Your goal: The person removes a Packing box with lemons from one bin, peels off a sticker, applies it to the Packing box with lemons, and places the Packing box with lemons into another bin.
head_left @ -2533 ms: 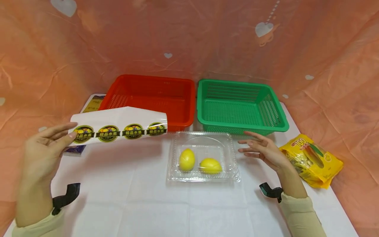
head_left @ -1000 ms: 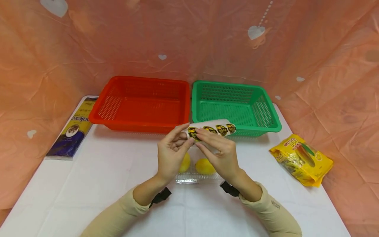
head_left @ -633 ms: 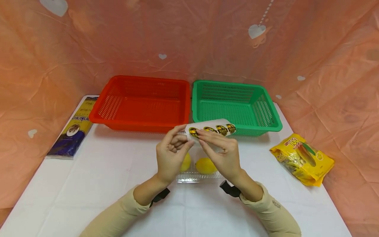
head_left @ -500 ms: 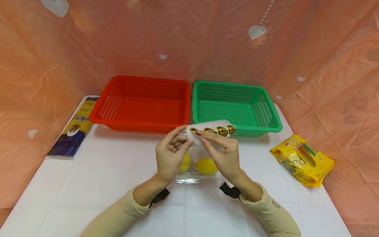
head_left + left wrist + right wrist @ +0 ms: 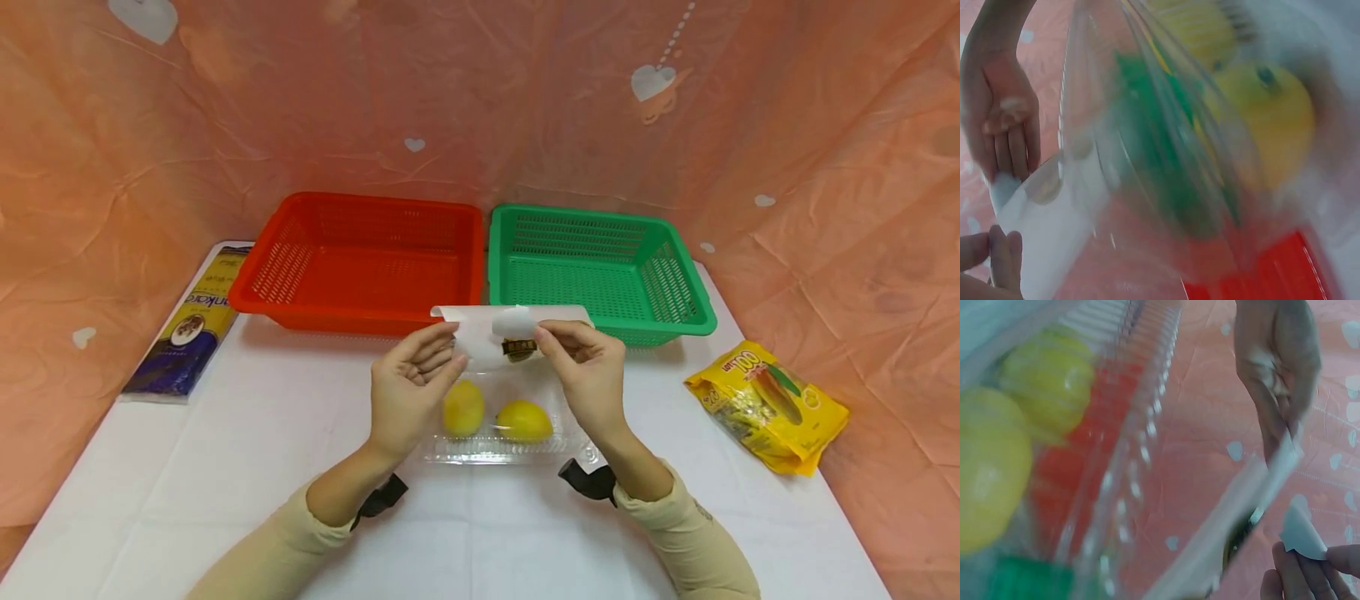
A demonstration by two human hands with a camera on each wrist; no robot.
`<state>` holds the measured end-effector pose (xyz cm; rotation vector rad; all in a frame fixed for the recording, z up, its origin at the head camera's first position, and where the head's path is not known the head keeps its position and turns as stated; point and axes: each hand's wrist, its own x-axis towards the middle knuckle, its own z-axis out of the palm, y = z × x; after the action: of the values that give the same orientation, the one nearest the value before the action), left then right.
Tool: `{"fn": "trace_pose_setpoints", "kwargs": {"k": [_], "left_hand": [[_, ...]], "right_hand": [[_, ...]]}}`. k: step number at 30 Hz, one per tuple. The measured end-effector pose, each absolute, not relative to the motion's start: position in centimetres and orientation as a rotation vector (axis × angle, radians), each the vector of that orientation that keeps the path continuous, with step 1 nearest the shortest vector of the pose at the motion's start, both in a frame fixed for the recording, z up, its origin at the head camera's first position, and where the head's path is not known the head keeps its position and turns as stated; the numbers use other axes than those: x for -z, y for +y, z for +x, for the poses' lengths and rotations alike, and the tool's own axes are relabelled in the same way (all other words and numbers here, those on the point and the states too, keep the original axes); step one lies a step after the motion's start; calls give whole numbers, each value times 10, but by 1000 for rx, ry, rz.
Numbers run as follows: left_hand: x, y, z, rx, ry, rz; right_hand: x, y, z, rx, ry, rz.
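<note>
My left hand (image 5: 412, 383) pinches the left end of a white sticker sheet (image 5: 476, 346), held above the table. In my right hand (image 5: 588, 375), thumb and fingers pinch a peeled sticker (image 5: 514, 322), its white back showing in the head view. A black-and-gold printed label (image 5: 519, 348) shows on the sheet just below it. The right wrist view also shows the curled sticker (image 5: 1302, 531) at my right fingertips. Below the hands, a clear plastic clamshell box (image 5: 480, 452) holds two yellow lemons (image 5: 524, 421). The sheet covers the box's far part.
Behind stand a red basket (image 5: 360, 321) and a green basket (image 5: 600, 325). A blue-and-gold packet (image 5: 183, 333) lies at the left edge of the white table (image 5: 262, 467). A yellow candy bag (image 5: 768, 404) lies at the right. Pink curtain hangs around.
The left hand brought the sheet from the left to above the box, and the right hand joined it. Since half a second ago, the hands have spread apart and a sticker has lifted off.
</note>
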<state>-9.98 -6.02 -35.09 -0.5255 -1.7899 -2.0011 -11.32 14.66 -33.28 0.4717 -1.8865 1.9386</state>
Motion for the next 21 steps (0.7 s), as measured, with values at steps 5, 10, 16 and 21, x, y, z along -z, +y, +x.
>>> {"fn": "trace_pose_setpoints", "kwargs": {"k": [5, 10, 16, 21], "left_hand": [[348, -100, -104, 2130, -1802, -369], [350, -168, -108, 2399, -1551, -306], [371, -264, -105, 2708, -1260, -188], [396, -313, -101, 2654, -1597, 98]], "right_hand": [[331, 155, -111, -1932, -1845, 460], [332, 164, -110, -1890, -1865, 424], [338, 177, -109, -1861, -1897, 351], [341, 187, -108, -1879, -1877, 310]]}}
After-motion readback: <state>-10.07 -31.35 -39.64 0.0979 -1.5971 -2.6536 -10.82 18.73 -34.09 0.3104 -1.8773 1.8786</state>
